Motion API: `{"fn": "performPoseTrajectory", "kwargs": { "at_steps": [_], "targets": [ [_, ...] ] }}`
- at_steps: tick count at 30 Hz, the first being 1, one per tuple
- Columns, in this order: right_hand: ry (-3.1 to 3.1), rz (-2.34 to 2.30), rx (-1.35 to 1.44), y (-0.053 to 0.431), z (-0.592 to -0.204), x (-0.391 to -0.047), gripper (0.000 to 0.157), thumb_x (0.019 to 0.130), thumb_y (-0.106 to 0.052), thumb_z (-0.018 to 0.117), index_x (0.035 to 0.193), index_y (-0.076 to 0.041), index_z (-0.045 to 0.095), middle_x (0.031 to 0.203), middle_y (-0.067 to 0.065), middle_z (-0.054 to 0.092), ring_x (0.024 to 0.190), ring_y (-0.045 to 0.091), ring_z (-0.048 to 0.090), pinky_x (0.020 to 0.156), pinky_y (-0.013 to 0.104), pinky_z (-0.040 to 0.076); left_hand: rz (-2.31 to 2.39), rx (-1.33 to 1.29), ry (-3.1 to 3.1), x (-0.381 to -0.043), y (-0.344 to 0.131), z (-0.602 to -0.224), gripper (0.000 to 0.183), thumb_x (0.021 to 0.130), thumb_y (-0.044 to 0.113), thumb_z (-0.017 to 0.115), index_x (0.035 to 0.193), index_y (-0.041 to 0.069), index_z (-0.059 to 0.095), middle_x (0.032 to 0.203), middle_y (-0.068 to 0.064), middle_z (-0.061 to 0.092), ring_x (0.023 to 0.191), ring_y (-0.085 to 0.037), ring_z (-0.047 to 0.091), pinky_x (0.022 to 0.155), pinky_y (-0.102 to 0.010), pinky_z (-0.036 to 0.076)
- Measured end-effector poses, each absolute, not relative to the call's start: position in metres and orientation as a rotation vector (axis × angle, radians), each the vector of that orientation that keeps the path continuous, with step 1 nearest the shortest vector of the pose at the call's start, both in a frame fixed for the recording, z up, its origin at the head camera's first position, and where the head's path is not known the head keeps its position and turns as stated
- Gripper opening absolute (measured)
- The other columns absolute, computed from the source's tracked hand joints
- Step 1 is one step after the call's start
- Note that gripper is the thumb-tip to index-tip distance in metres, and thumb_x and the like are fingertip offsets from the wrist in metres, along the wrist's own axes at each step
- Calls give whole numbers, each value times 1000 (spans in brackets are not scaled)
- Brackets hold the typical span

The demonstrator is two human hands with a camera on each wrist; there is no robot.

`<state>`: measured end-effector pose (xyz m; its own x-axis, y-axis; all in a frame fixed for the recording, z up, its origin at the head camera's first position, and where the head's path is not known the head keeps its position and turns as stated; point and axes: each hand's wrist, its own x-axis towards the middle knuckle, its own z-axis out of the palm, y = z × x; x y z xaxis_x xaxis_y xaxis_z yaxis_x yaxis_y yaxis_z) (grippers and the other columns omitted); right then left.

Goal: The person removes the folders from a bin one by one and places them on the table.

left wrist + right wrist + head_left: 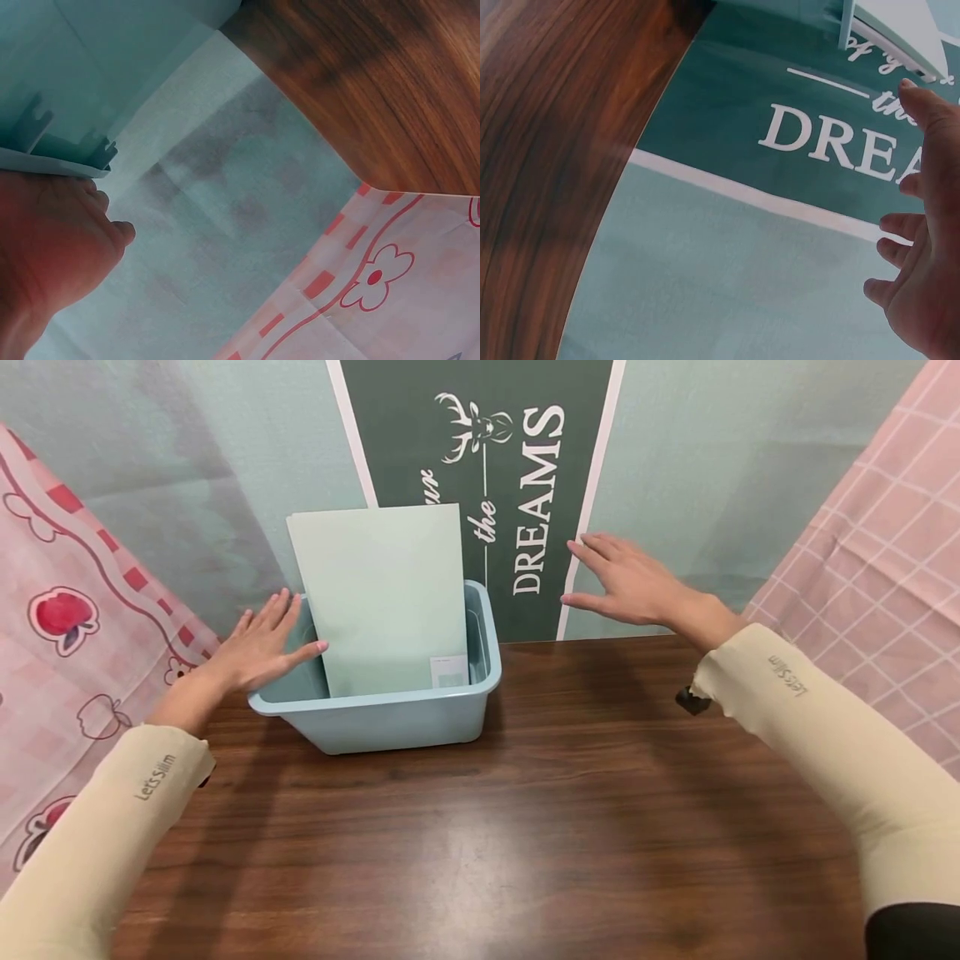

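A light-blue plastic bin (397, 727) stands on the wooden table near the back. Upright inside it leans a flat, pale mint rectangular thing (382, 593), like a folder or thin box, with a small white label low on its right. A second edge shows along its top left; its lower part is hidden by the bin's front wall. My left hand (258, 643) is over the bin's left side, fingers straight and thumb spread, holding nothing; whether it touches the rim I cannot tell. To the right of the bin, my right hand (630, 581) hovers with its fingers extended, holding nothing.
The brown wooden table (480, 843) stretches in front of the bin. Behind it hangs a green cloth (540, 518) with white lettering and a deer head. Pink cloths border both sides, the left one (112, 635) with apples and the right one (885, 560) with a grid.
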<state>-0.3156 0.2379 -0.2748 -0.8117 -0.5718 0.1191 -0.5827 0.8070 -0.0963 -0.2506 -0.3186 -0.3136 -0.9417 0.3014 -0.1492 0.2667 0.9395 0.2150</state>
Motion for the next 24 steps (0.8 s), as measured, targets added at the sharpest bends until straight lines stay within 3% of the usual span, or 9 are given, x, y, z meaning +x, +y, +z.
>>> {"fn": "performPoseTrajectory", "kwargs": {
  "at_steps": [24],
  "targets": [
    [-2896, 345, 990, 197, -276, -327, 96, 101, -65, 58, 171, -12, 18, 175, 19, 20, 162, 40, 17, 129, 59, 18, 351, 412, 2899, -250, -317, -316, 102, 106, 70, 38, 167, 8, -16, 174, -12, -25, 162, -38, -15, 127, -65, -10]
  ]
}}
